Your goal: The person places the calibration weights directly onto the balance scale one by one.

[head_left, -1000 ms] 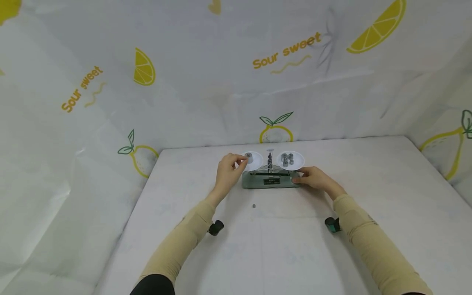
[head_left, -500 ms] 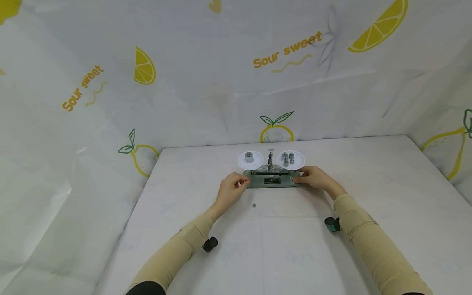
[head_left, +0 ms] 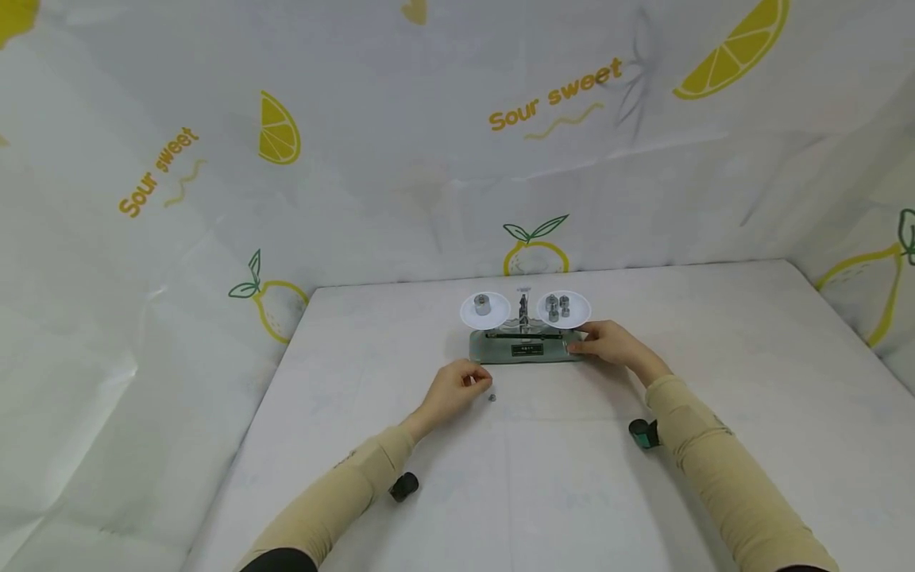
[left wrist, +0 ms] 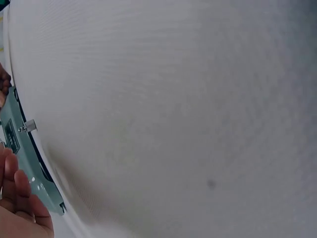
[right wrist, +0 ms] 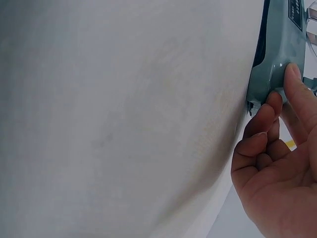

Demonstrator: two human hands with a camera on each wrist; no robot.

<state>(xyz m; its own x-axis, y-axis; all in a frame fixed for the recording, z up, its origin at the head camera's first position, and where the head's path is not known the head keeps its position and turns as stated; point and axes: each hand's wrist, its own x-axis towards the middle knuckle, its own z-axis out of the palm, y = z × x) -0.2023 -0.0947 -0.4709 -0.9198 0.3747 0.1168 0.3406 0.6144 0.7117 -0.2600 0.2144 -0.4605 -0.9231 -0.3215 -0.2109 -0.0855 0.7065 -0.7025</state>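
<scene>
A green-based balance scale (head_left: 526,350) stands on the white table. My right hand (head_left: 610,345) grips the right end of its base, the thumb (right wrist: 293,74) on the front and the other fingers curled at the end. My left hand (head_left: 459,387) is just left of a small metal weight (head_left: 492,397) on the table in front of the scale. Its fingers (left wrist: 22,183) are loosely bent, and nothing shows between them. One larger weight (head_left: 482,303) sits on the left pan (head_left: 468,316), several smaller weights (head_left: 554,306) on the right pan (head_left: 581,312).
The white table (head_left: 572,492) meets a white sheet printed with lemons (head_left: 400,183) at the back and sides. Black wrist cameras (head_left: 404,486) hang beneath both forearms. The scale's center post (head_left: 523,311) rises between the pans.
My left hand has left the weight on the left pan and come down toward the small weight on the table. The right hand has stayed at the scale's base.
</scene>
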